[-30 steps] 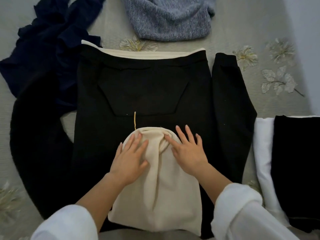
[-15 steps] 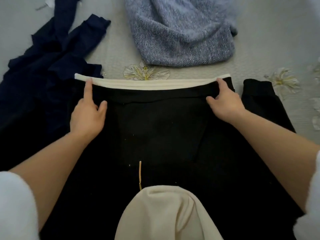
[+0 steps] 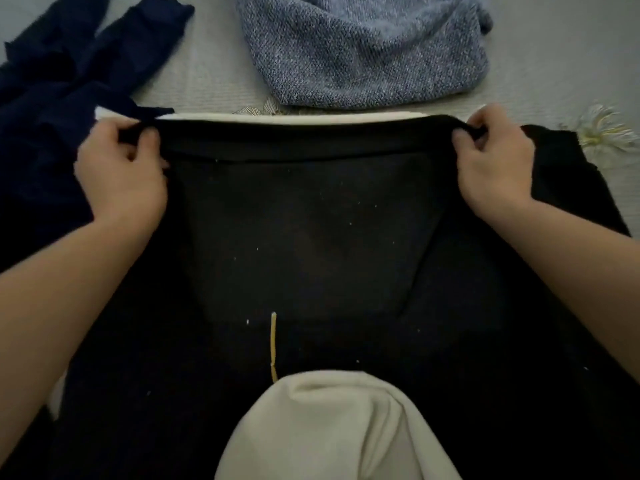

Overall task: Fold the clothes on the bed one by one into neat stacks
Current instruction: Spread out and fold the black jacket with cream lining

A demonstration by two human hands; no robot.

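A black hoodie (image 3: 311,244) lies flat on the bed, its front pocket facing up and its cream hood (image 3: 339,431) folded down over the chest nearest me. A thin yellow drawstring (image 3: 273,344) sticks out above the hood. Along the far hem a cream band (image 3: 294,118) shows. My left hand (image 3: 121,174) grips the hem's left corner, fingers curled round the black fabric. My right hand (image 3: 491,164) pinches the hem's right corner the same way. The hem edge is lifted slightly between both hands.
A crumpled navy garment (image 3: 62,81) lies at the far left, partly overlapping the hoodie's left corner. A blue-grey knit sweater (image 3: 363,50) sits beyond the hem. The grey bedspread (image 3: 207,74) with embroidered flowers (image 3: 602,133) shows around them.
Both hands left the cream hood, reached to the far hem, and went from resting on its corners to gripping them. The view moved forward, and the hem has lifted a little.
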